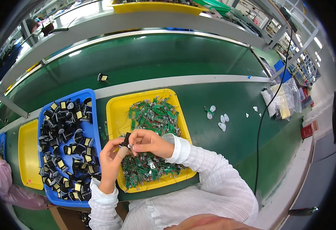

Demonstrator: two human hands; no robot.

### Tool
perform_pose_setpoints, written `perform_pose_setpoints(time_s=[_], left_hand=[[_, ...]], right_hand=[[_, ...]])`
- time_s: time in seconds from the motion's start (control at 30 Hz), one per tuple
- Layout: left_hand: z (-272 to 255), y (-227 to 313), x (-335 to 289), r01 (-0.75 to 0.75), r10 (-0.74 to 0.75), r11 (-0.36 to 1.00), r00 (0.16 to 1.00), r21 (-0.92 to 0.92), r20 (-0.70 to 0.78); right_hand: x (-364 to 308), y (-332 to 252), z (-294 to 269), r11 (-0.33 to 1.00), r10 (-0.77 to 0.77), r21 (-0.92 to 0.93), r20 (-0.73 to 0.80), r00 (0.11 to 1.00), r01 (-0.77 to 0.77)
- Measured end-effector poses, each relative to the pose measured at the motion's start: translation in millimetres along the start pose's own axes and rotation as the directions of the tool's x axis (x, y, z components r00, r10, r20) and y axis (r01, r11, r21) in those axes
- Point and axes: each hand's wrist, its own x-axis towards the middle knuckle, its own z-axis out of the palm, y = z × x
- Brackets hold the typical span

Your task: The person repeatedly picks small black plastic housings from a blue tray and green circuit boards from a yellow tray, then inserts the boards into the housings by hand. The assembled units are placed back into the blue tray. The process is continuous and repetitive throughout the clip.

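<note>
Both hands meet over the lower left of a yellow tray (pixel 115 111) heaped with small green circuit boards (pixel 152 115) and thin wires. Between the fingers of my left hand (pixel 112 157) is a small black plastic part (pixel 127 138). My right hand (pixel 148 143) pinches at the same piece from the right, where a small pale bit shows by the fingertips; its exact kind is too small to tell. Left of the hands stands a blue tray (pixel 95 115) of many black plastic parts (pixel 62 132) with yellow pads and grey pieces.
Another yellow tray (pixel 28 153) lies far left, near a co-worker's pink sleeve (pixel 4 180). Several pale oval pieces (pixel 222 122) rest on the green bench at right. A black cable (pixel 259 153) hangs at right. One black part (pixel 103 77) sits on the conveyor belt (pixel 156 53).
</note>
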Motion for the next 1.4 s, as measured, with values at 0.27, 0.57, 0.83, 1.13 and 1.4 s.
perform_pose_setpoints(time_s=[0.27, 0.57, 0.83, 1.13, 1.4], left_hand=[[1.6, -1.8, -1.5, -0.127, 0.146, 0.958, 0.988, 0.257, -0.056], [1.9, -1.1, -2.5, -0.153, 0.192, 0.917, 0.979, 0.368, -0.071], [5.3, 2.9, -2.0, -0.172, 0.237, 0.914, 0.961, 0.366, -0.141], [6.5, 2.6, -2.8, -0.302, 0.349, 0.886, 0.934, 0.352, -0.077], [1.5, 2.6, -4.6, -0.274, 0.305, 0.883, 0.952, 0.381, -0.023]], right_hand=[[-0.8, -4.9, 4.1, 0.996, 0.005, -0.084, -0.096, 0.995, -0.013], [-1.9, 2.0, 4.6, 0.991, -0.021, -0.134, -0.201, 0.979, -0.006], [0.6, 1.1, 2.1, 0.999, -0.034, -0.03, -0.296, 0.955, 0.026], [-0.3, -0.2, 5.3, 0.926, -0.15, -0.376, -0.285, 0.947, 0.033], [-5.2, -8.0, 16.4, 0.907, -0.103, -0.421, -0.219, 0.97, 0.001]])
